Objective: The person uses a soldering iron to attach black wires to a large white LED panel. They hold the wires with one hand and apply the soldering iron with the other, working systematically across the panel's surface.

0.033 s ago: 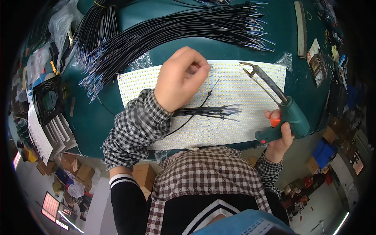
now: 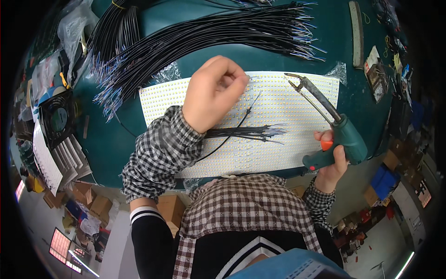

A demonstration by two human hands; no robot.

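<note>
My right hand (image 2: 333, 173) grips a green pistol-shaped soldering gun (image 2: 352, 142) with an orange trigger. Its dark metal tip points up and left, over the right part of a white LED panel (image 2: 302, 149). Toward the panel's far edge, my left hand (image 2: 211, 95) is closed, thumb and fingers drawn together; anything held in them is too small or hidden to make out. Below that hand lies a small bunch of short black cables (image 2: 241, 132) with bare ends. A single black cable (image 2: 226, 139) crosses over the bunch, its stripped end up near my left fingers.
A large bundle of black cables (image 2: 218, 35) with blue and white wire ends lies behind the panel. A black fan (image 2: 58, 118) and stacked panels (image 2: 72, 158) stand at the left. Scraps of clear plastic (image 2: 337, 72) and a curved grey strip (image 2: 356, 35) lie at the right.
My left thumb and fingertips have shifted very slightly. The soldering gun, the panel and the cables stay where they were.
</note>
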